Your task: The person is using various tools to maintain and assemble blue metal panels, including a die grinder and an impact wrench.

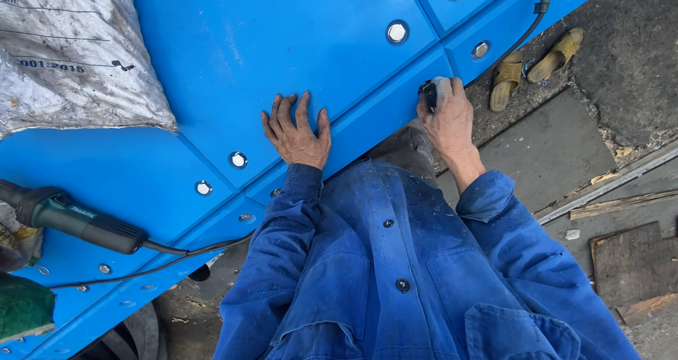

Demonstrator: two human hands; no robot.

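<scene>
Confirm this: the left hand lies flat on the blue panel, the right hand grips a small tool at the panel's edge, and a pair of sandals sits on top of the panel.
Wrong on the sandals: the head view shows them on the ground beside the blue panel, not on it. The left hand does lie flat on the panel, and the right hand grips a small tool at its edge.

panel: big bright blue panel (pixel 282 56), smooth, crossed by raised ribs, dotted with round silver studs, lying flat and running diagonally
tool: small dark tool (pixel 429 90) with a pale top, sitting at the panel's lower edge, mostly hidden
</scene>
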